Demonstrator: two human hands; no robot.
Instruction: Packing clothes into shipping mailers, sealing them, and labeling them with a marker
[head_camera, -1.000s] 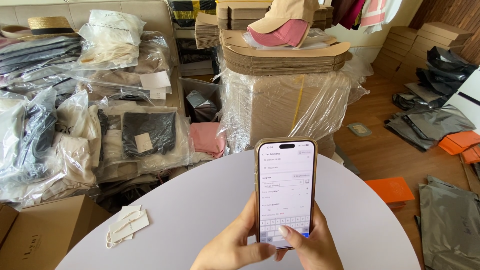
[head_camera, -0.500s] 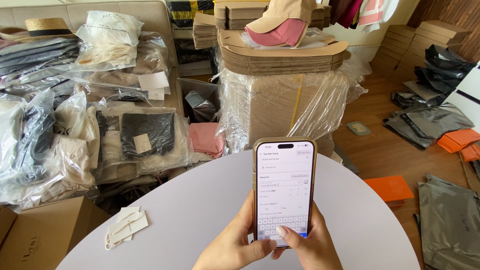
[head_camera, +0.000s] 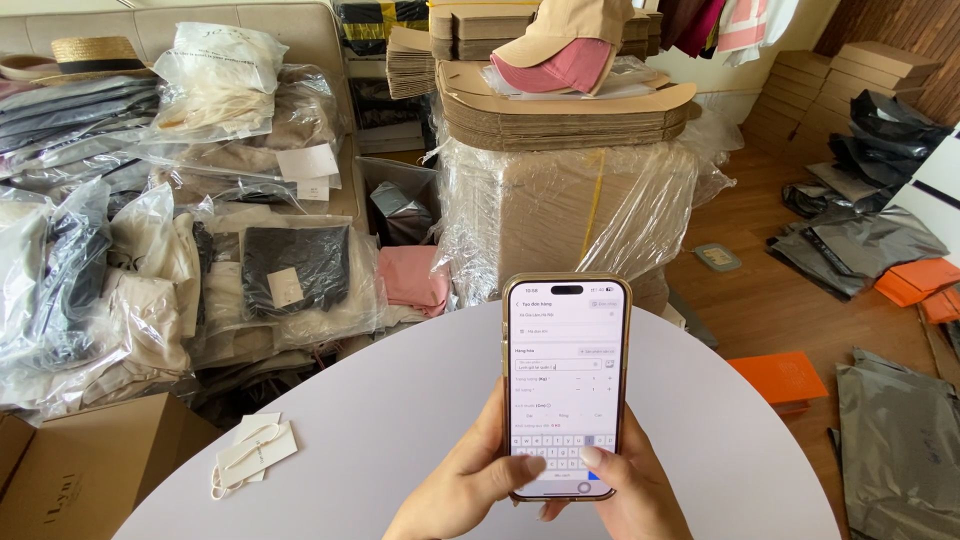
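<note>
A gold-edged smartphone (head_camera: 566, 360) is held upright over the round white table (head_camera: 400, 420), its lit screen showing a form and an on-screen keyboard. My left hand (head_camera: 462, 492) wraps the phone's lower left side, thumb resting on the keyboard. My right hand (head_camera: 625, 492) cradles the lower right side, its thumb also on the keys. Both hands grip the phone together near the table's front edge.
White paper tags with strings (head_camera: 252, 452) lie at the table's left. Bagged clothes (head_camera: 200, 270) pile on a sofa to the left, with a cardboard box (head_camera: 80, 470) below. A wrapped carton stack (head_camera: 580, 210) topped by caps (head_camera: 560, 50) stands behind. Orange boxes (head_camera: 780, 378) and grey mailers (head_camera: 900, 440) lie on the floor.
The phone and both hands have stayed almost still; the thumbs shift slightly over the keyboard.
</note>
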